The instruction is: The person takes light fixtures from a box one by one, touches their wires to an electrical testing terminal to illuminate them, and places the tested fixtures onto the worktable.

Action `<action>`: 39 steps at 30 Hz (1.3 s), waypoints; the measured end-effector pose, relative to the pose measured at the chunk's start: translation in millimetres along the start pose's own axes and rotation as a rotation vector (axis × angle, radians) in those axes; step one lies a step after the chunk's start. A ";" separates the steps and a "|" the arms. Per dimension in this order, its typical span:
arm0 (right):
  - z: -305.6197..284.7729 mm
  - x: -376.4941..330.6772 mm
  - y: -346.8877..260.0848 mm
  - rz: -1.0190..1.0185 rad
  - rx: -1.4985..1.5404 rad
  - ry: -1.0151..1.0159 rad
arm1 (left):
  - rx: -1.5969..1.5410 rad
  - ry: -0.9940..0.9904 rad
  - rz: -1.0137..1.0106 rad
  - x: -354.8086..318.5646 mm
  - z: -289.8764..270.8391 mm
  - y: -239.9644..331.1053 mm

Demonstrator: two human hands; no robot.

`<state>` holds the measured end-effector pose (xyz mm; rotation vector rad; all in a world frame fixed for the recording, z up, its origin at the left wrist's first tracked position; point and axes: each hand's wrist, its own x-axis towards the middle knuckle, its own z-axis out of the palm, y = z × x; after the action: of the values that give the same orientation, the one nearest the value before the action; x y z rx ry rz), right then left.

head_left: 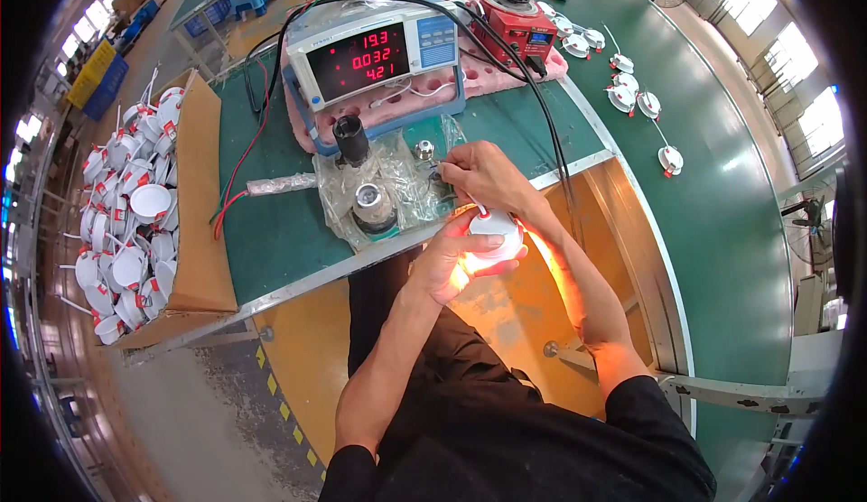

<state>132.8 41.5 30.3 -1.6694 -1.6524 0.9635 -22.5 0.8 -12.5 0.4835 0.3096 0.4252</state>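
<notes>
My left hand [444,263] grips a white round LED downlight [493,227] by its edge, thumb across its back. The lamp is lit, and its warm glow falls on my palm and right forearm. A short white cable leaves the lamp by a red tag and runs up toward my right hand [488,175]. That hand is closed in a pinch beside a small metal fitting with a round knob [424,150] at the bench's front edge. What its fingertips hold is hidden. Plastic film [343,197] wraps the fixture around a black cylinder [350,139] and a silver-topped round socket [368,197].
A power meter with red digits [359,61] stands on pink foam [316,127], beside a red box with a black knob [517,28]. At left, a cardboard box [200,204] brims with downlights. More downlights [623,96] lie along the green conveyor [713,231]. Black cables [542,96] hang nearby.
</notes>
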 end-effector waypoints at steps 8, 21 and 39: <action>1.4 1.3 2.2 -0.020 -0.011 -0.003 | 0.012 0.002 0.006 0.7 -3.6 -2.0; 1.5 0.0 -1.1 -0.010 -0.024 0.003 | 0.056 0.008 0.009 0.2 -0.9 0.2; 1.9 1.1 2.5 -0.010 -0.044 0.021 | 0.048 0.033 -0.002 2.6 -2.1 -2.8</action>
<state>132.6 42.3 27.2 -1.6928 -1.6783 0.9076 -20.2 0.6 -16.2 0.5237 0.3527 0.4252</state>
